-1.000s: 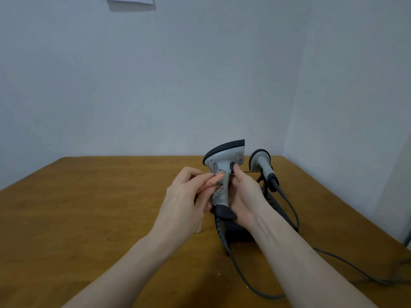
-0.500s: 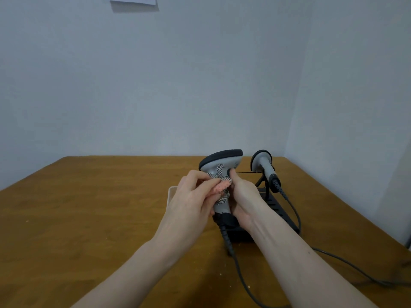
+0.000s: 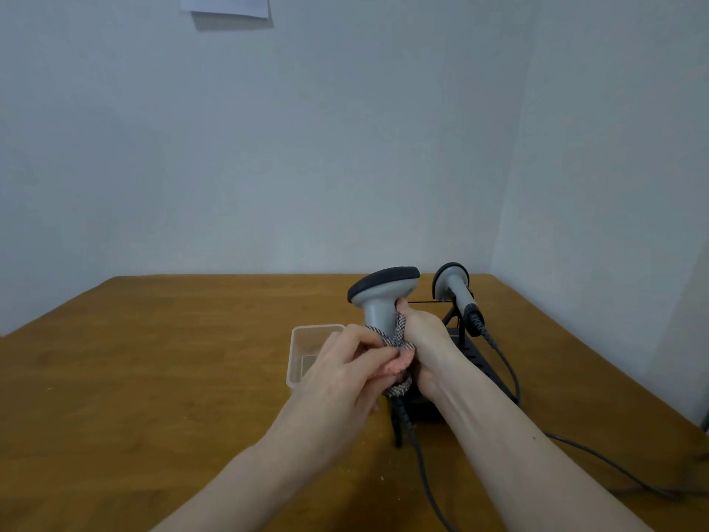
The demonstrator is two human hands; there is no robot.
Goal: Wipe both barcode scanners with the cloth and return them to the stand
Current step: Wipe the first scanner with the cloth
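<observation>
A grey plastic barcode scanner with a black rubber-edged head is held upright above the middle of a brown wooden table. Its long axis, the handle, runs nearly vertical, and its flat oval head sits on top, tipped up toward the right. The right hand curls round the far side of the handle, thumb near the head. The left hand pinches a small black-and-white checked cloth against the lower handle; the cloth is wrapped around the grip, with one crumpled end poking out below the fingers. A grey cable hangs from the base of the handle and trails toward the viewer.

Just to the right, a second grey scanner with a black rim rests in a black wire stand, its handle slanting down to the right and its round head facing the viewer. Its own cable loops across the table to the right edge.

A clear, rectangular plastic container sits on the table just behind the left hand. The table has a smooth wood-grain top and fits into a corner of plain pale grey walls. A sheet of white paper is stuck high on the back wall.
</observation>
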